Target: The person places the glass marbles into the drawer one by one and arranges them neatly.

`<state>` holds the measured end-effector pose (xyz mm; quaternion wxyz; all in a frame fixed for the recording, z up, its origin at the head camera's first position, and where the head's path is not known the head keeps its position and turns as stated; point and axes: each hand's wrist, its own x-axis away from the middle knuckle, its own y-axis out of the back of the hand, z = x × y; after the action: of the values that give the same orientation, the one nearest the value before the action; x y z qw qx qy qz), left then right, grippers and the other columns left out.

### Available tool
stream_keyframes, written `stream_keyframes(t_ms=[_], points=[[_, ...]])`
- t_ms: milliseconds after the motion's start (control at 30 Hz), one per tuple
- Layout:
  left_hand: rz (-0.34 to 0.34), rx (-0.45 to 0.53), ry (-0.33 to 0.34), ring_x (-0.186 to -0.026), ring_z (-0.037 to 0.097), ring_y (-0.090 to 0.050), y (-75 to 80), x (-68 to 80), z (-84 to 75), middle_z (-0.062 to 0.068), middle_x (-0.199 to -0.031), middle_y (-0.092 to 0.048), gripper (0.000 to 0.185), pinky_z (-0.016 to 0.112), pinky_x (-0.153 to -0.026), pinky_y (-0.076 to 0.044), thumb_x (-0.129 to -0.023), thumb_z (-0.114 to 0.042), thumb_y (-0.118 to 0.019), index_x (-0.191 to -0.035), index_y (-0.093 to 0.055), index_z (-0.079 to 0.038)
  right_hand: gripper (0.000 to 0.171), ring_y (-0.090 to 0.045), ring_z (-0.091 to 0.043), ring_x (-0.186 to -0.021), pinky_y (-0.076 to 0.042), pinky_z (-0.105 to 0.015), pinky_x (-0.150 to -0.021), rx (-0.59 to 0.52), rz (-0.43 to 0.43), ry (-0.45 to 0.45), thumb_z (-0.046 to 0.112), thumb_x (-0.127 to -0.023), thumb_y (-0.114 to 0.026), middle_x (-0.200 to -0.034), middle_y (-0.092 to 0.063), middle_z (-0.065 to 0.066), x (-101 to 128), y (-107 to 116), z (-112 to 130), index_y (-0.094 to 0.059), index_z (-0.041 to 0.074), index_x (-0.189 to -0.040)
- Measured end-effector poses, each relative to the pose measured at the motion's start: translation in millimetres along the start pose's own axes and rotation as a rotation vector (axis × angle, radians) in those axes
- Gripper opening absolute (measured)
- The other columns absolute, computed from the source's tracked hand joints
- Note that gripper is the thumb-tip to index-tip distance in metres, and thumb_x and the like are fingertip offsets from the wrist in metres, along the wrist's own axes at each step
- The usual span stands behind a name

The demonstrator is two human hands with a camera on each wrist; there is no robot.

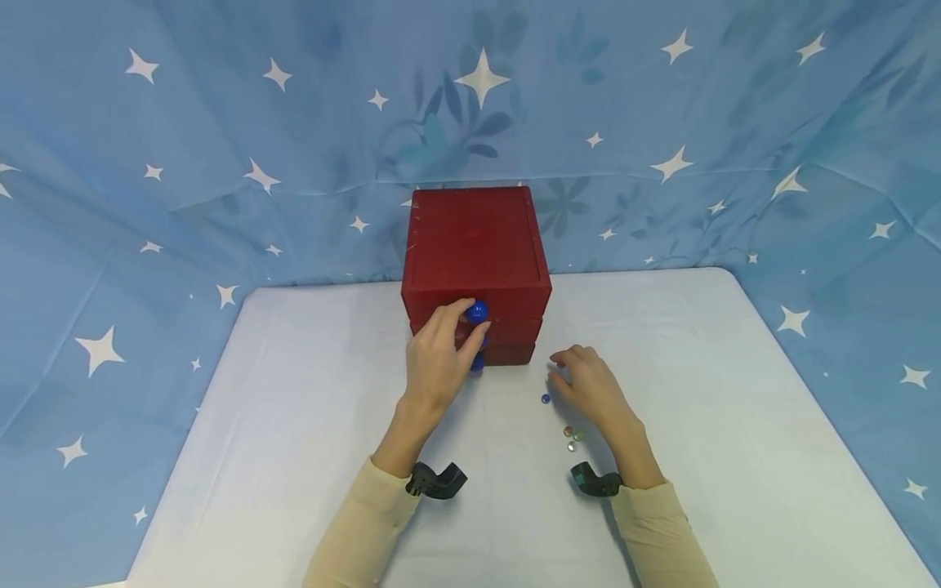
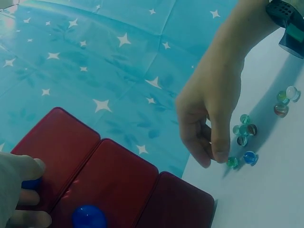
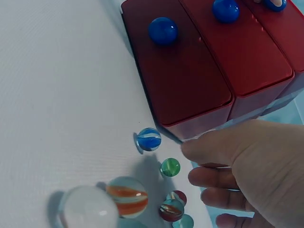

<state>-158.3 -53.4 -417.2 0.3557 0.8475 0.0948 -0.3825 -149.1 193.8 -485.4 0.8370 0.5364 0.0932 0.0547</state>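
A red box (image 1: 470,237) with three drawers stands at the back of the white table (image 1: 309,425). Each drawer has a blue knob. My left hand (image 1: 470,318) pinches the top drawer's knob (image 1: 477,310) between thumb and fingers; the left wrist view shows those fingers (image 2: 23,197) curled round that knob (image 2: 31,183). All three drawers look shut. My right hand (image 1: 562,371) hovers to the right of the box, fingers loosely curled over several glass marbles (image 1: 572,437). Its fingertips (image 2: 219,153) hang just beside a green marble (image 2: 232,162) and a blue marble (image 3: 149,139), holding nothing I can see.
More marbles lie nearer me, among them an orange-striped one (image 3: 127,196) and a clear one (image 3: 90,209). The middle knob (image 2: 89,217) and lowest knob (image 3: 163,31) are untouched. A blue starred cloth (image 1: 184,163) hangs behind and around the table.
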Motion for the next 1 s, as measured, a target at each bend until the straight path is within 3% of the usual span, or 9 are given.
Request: stream_keyframes(t_ms=[567, 1000], points=[[0.002, 0.026, 0.001, -0.077, 0.017, -0.07, -1.3, 0.5, -0.1, 0.009, -0.096, -0.07, 0.033, 0.025, -0.07, -0.061, -0.092, -0.022, -0.074, -0.117, -0.063, -0.004, 0.022, -0.056, -0.023, -0.087, -0.053, -0.037, -0.075, 0.041, 0.02, 0.015, 0.015, -0.086, -0.078, -0.091, -0.065, -0.007, 1.2, -5.6, -4.6, -0.075, 0.004, -0.105], [0.02, 0.032, 0.013, -0.079, 0.017, -0.069, 2.1, 2.8, -2.8, 0.009, -0.098, -0.071, 0.035, 0.026, -0.073, -0.062, -0.09, -0.022, -0.076, -0.117, -0.063, -0.004, 0.018, -0.056, -0.022, -0.088, -0.055, -0.037, -0.078, 0.047, 0.038, -0.012, 0.016, -0.085, -0.079, -0.092, -0.066, -0.006, 1.7, -8.1, -5.7, -0.076, 0.006, -0.1]])
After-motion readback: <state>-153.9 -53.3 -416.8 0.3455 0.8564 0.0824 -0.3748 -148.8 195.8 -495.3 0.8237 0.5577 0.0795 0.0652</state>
